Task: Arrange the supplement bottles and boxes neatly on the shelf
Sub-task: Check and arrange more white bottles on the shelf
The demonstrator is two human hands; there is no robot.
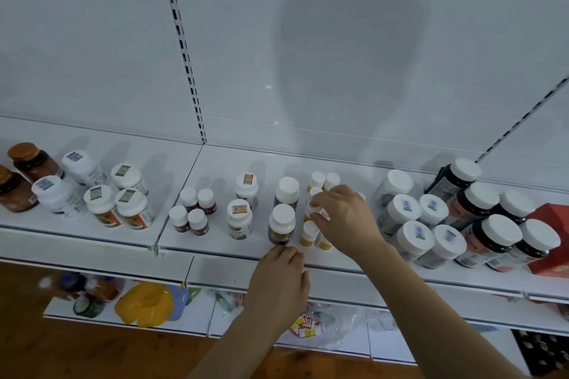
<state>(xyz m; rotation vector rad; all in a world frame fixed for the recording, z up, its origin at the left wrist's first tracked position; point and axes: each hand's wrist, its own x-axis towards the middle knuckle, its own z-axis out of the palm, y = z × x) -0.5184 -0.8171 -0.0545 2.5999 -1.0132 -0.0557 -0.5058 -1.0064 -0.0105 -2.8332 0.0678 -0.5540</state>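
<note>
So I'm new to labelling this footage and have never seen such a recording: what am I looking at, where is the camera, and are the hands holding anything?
There is no machine here: a person wears a camera on the head, looking down at a white shop shelf. On it stand groups of supplement bottles and, far right, a red box. The right hand pinches the cap of a small white-capped bottle among yellow-labelled ones. The left hand touches the base of a dark bottle at the shelf's front edge; whether it grips it is unclear.
</note>
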